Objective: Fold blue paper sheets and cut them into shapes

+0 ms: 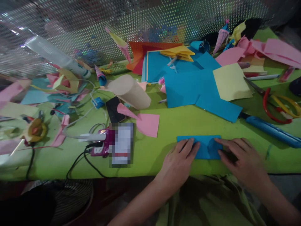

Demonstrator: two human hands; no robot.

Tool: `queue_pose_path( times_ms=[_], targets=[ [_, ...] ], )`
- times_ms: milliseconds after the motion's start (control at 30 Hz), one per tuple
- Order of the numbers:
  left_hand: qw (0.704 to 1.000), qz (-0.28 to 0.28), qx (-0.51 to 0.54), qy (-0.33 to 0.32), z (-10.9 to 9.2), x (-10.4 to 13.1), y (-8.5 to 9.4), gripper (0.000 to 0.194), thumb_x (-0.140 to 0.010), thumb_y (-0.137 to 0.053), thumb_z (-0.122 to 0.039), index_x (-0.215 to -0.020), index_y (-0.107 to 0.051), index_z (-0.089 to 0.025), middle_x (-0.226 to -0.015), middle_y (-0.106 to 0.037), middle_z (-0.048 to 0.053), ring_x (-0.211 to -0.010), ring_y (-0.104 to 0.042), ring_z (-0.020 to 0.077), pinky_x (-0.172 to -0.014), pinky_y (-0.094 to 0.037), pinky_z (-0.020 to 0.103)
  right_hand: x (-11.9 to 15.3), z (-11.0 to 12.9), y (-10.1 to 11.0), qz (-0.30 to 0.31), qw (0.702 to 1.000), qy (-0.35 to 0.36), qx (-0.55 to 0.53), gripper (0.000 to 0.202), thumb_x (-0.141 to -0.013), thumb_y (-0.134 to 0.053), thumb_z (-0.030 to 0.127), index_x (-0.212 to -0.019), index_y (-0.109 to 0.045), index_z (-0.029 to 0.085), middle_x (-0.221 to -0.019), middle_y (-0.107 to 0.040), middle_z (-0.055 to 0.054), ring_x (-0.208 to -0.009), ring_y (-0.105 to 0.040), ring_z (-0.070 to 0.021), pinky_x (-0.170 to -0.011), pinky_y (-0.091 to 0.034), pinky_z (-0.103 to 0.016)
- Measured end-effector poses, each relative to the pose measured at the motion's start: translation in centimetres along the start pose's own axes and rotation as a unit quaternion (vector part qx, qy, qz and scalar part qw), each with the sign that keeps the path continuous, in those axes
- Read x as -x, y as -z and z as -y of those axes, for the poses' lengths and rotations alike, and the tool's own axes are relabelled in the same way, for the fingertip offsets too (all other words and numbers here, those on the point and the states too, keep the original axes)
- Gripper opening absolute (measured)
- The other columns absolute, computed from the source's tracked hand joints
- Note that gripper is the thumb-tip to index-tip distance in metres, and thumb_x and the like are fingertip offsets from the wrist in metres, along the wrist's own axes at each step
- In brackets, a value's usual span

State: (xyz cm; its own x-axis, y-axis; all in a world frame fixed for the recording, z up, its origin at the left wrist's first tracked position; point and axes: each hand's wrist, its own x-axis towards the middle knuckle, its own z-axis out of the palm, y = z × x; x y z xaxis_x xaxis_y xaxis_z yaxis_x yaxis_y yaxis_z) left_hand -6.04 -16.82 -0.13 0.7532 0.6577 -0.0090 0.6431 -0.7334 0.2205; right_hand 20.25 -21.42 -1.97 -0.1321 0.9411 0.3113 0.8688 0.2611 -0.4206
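A rectangle of blue paper (207,149) lies on the green-covered table near its front edge, in front of me. The outstretched fingers of my left hand (180,160) rest on its left part, pressing it down. At the right end of the paper is my right hand (242,160), index finger on the upper corner and thumb lower down at the edge, the two apart. Its other fingers are partly hidden. Beyond the paper lie larger blue sheets (185,88). Right of these is a blue-handled cutter (272,128), its front end beside a blue sheet.
Scissors (277,106) lie at the right, near pale yellow paper (231,81). To the left are pink paper (148,125), a cardboard tube (131,89), a blurred-out phone (122,144) and a purple power strip (101,146) with cables. A perforated panel (150,22) stands behind.
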Motion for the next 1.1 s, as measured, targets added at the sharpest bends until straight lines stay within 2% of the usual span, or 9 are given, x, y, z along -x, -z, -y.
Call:
queue_pose_path(
  times_ms=[167, 267, 367, 467, 567, 700, 800, 933, 1100],
  targets=[
    [1.0, -0.007, 0.0, -0.02, -0.7, 0.4, -0.4, 0.063, -0.105, -0.048, -0.063, -0.164, -0.039, -0.044, -0.165, -0.043, 0.014, -0.144, -0.049, 0.0376, -0.111, -0.051, 0.055, 0.2, -0.1, -0.1, 0.002, 1.0, 0.004, -0.002, 0.03, -0.1, -0.064, 0.025, -0.129, -0.07, 0.025, -0.094, -0.071, -0.009, -0.087, -0.062, -0.0288, -0.077, -0.053, -0.046],
    [0.999, -0.018, -0.012, -0.029, -0.6, 0.6, -0.8, 0.07, -0.102, -0.043, -0.074, -0.166, -0.035, -0.046, -0.165, -0.042, 0.015, -0.145, -0.048, 0.0364, -0.113, -0.049, 0.055, 0.1, -0.4, 0.1, 0.0, 1.0, 0.004, -0.005, 0.029, -0.101, -0.063, 0.026, -0.128, -0.072, 0.025, -0.094, -0.07, -0.008, -0.087, -0.062, -0.028, -0.076, -0.053, -0.045],
    [0.999, -0.028, -0.027, -0.031, -0.4, 0.6, -1.2, 0.073, -0.101, -0.044, -0.076, -0.166, -0.035, -0.045, -0.164, -0.044, 0.015, -0.148, -0.046, 0.0355, -0.115, -0.047, 0.053, 0.1, -0.1, 0.7, -0.001, 1.0, 0.011, 0.01, 0.029, -0.103, -0.06, 0.029, -0.129, -0.072, 0.025, -0.096, -0.07, -0.009, -0.091, -0.064, -0.028, -0.079, -0.054, -0.045],
    [0.999, -0.025, -0.031, -0.038, -0.4, 0.5, -1.3, 0.076, -0.098, -0.049, -0.076, -0.166, -0.037, -0.044, -0.164, -0.044, 0.016, -0.149, -0.045, 0.036, -0.118, -0.045, 0.054, 0.7, 1.5, 1.1, -0.009, 0.999, 0.018, 0.049, 0.038, -0.104, -0.058, 0.03, -0.141, -0.067, 0.029, -0.121, -0.073, -0.011, -0.109, -0.067, -0.0323, -0.092, -0.053, -0.052],
    [0.999, -0.02, -0.027, -0.042, -0.4, 0.5, -1.3, 0.071, -0.099, -0.054, -0.072, -0.16, -0.05, -0.036, -0.167, -0.041, 0.018, -0.151, -0.044, 0.0368, -0.121, -0.043, 0.054, 1.8, 3.9, 0.1, 0.043, 0.996, 0.073, 0.038, 0.06, -0.106, -0.055, 0.033, -0.164, -0.042, 0.029, -0.158, -0.059, -0.009, -0.138, -0.057, -0.0334, -0.11, -0.048, -0.056],
    [0.999, -0.008, -0.013, -0.036, -0.4, 0.7, -1.4, 0.062, -0.1, -0.057, -0.068, -0.147, -0.063, -0.028, -0.171, -0.036, 0.02, -0.154, -0.042, 0.0383, -0.123, -0.041, 0.055, 3.6, 5.5, -2.1, 0.09, 0.988, 0.104, 0.07, 0.081, -0.106, -0.054, 0.047, -0.173, -0.017, 0.02, -0.172, -0.04, -0.012, -0.157, -0.041, -0.0326, -0.121, -0.044, -0.055],
    [0.999, -0.002, -0.005, -0.041, 0.0, 1.3, -1.2, 0.067, -0.101, -0.053, -0.068, -0.158, -0.052, -0.031, -0.175, -0.03, 0.017, -0.159, -0.036, 0.0372, -0.125, -0.038, 0.055, 4.6, 4.8, -2.7, 0.092, 0.985, 0.101, 0.105, 0.084, -0.107, -0.052, 0.05, -0.174, -0.012, 0.02, -0.175, -0.034, -0.012, -0.159, -0.039, -0.0309, -0.123, -0.042, -0.054],
    [0.999, 0.011, -0.016, -0.046, 0.9, 2.3, -0.8, 0.071, -0.104, -0.05, -0.065, -0.167, -0.035, -0.037, -0.179, -0.023, 0.009, -0.164, -0.028, 0.0315, -0.129, -0.032, 0.053, 5.4, 3.3, -2.3, 0.099, 0.981, 0.11, 0.126, 0.08, -0.108, -0.049, 0.048, -0.174, -0.01, 0.023, -0.173, -0.038, -0.008, -0.158, -0.04, -0.0293, -0.125, -0.038, -0.053],
    [0.998, 0.006, -0.052, -0.037, 2.1, 3.8, -0.3, 0.069, -0.106, -0.047, -0.064, -0.169, -0.029, -0.041, -0.18, -0.021, 0.002, -0.164, -0.027, 0.0295, -0.13, -0.029, 0.056, 5.7, 2.6, -1.9, 0.099, 0.982, 0.104, 0.124, 0.074, -0.11, -0.045, 0.046, -0.174, -0.013, 0.028, -0.172, -0.041, -0.006, -0.156, -0.043, -0.0287, -0.126, -0.034, -0.053]
  ],
)
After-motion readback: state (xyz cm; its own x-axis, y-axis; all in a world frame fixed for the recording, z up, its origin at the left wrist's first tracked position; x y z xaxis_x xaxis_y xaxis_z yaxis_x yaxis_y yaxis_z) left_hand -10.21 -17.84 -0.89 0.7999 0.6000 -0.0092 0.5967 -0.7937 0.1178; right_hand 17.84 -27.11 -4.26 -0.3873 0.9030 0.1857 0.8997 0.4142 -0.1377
